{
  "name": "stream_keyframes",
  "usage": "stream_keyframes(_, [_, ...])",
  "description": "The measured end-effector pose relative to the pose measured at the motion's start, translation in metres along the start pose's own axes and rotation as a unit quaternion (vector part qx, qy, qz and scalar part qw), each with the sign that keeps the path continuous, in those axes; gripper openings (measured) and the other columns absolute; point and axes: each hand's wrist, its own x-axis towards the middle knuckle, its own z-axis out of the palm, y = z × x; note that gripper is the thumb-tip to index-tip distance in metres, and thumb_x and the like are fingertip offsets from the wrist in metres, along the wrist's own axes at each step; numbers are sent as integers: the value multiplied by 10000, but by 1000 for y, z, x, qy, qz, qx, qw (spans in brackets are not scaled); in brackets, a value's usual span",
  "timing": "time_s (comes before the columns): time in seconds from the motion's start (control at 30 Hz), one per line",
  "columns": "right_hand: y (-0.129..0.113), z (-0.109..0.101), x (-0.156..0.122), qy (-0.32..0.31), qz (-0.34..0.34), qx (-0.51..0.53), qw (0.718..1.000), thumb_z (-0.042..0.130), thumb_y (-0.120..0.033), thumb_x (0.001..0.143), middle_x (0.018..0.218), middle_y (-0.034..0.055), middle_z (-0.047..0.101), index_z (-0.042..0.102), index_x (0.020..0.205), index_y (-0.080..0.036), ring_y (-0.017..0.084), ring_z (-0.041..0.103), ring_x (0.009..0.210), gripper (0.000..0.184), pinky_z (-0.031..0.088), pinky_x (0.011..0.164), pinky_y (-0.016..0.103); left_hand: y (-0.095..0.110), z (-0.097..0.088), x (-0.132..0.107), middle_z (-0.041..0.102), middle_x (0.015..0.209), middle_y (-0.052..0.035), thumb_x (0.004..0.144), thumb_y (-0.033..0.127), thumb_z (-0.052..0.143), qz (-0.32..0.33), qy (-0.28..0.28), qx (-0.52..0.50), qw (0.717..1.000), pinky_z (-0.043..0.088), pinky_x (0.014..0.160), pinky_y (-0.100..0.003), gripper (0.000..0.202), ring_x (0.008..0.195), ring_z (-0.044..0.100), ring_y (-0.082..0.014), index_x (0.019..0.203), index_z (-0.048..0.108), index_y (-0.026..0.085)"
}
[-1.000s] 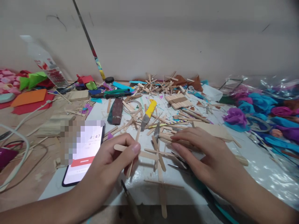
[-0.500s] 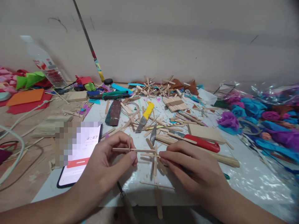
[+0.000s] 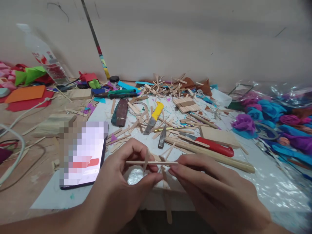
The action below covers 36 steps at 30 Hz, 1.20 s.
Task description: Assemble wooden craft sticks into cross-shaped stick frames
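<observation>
Both my hands hold a small frame of glued wooden craft sticks (image 3: 152, 162) just above the white work sheet (image 3: 246, 182). My left hand (image 3: 126, 182) pinches its left part, thumb under and fingers over a crossing stick. My right hand (image 3: 207, 188) pinches the right end of the long thin stick. More sticks of the frame hang below between my hands, one reaching toward the near edge (image 3: 168, 208).
A phone (image 3: 83, 156) with a lit screen lies left of my hands. Behind them lie a red-handled knife (image 3: 212, 147), a yellow-handled cutter (image 3: 154, 117), a hammer head (image 3: 162, 139), a heap of craft sticks (image 3: 165, 89), green pliers (image 3: 119, 94). Paper flowers (image 3: 263, 113) fill the right; a bottle (image 3: 46, 58) and coloured paper (image 3: 24, 94) the left.
My right hand left the sticks on the table and took the right end of the stick frame. Both hands lifted the frame and drew it nearer to me.
</observation>
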Motion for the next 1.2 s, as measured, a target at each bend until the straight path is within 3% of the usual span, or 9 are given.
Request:
stream_keyframes(0.2, [-3, 4, 1, -22, -14, 18, 999, 562, -94, 980, 907, 16, 789, 707, 1027, -240, 124, 738, 698, 211, 527, 588, 208, 3, -3, 3, 655, 743, 63, 787, 113, 747, 52, 36, 46, 997, 481, 567, -177, 238, 645, 610, -109, 770, 545, 238])
stream_keyframes(0.37, [-4, 4, 4, -35, -30, 29, 999, 511, -76, 992, 947, 54, 794, 685, 1094, -209, 143, 742, 752, 242, 543, 647, 225, 7, -5, 7, 646, 717, 67, 771, 98, 749, 40, 44, 25, 998, 471, 524, -148, 228, 618, 606, -98, 762, 564, 230])
stream_keyframes(0.53, [-4, 6, 5, -58, -24, 1, 998, 503, -95, 1003, 895, 30, 801, 678, 986, -226, 141, 719, 657, 219, 500, 538, 227, 4, -6, 10, 680, 770, 57, 794, 101, 766, 22, 26, -8, 999, 497, 546, -151, 218, 640, 628, -93, 755, 587, 218])
stream_keyframes(0.7, [-2, 5, 2, -65, -16, 17, 998, 472, -115, 1021, 915, 30, 807, 694, 1085, -223, 150, 729, 681, 254, 507, 577, 242, 7, -5, 10, 715, 755, 69, 746, 42, 751, 5, 10, -43, 999, 469, 511, -108, 240, 584, 618, -61, 730, 576, 205])
stream_keyframes(0.9, [-10, 4, 9, -63, 11, 50, 997, 486, -105, 1014, 663, -10, 713, 654, 818, -233, 130, 653, 537, 288, 490, 517, 230, 12, -10, 15, 690, 703, 73, 714, 4, 742, 23, 32, -13, 999, 420, 490, -92, 241, 542, 568, -40, 672, 592, 189])
stream_keyframes(1.2, [-12, 1, 6, -72, 30, 69, 995, 493, -93, 977, 575, -29, 636, 620, 746, -253, 128, 615, 475, 309, 481, 482, 228, 12, -11, 15, 698, 727, 63, 713, 14, 753, 40, 43, 25, 998, 432, 528, -127, 248, 569, 556, -59, 660, 593, 195])
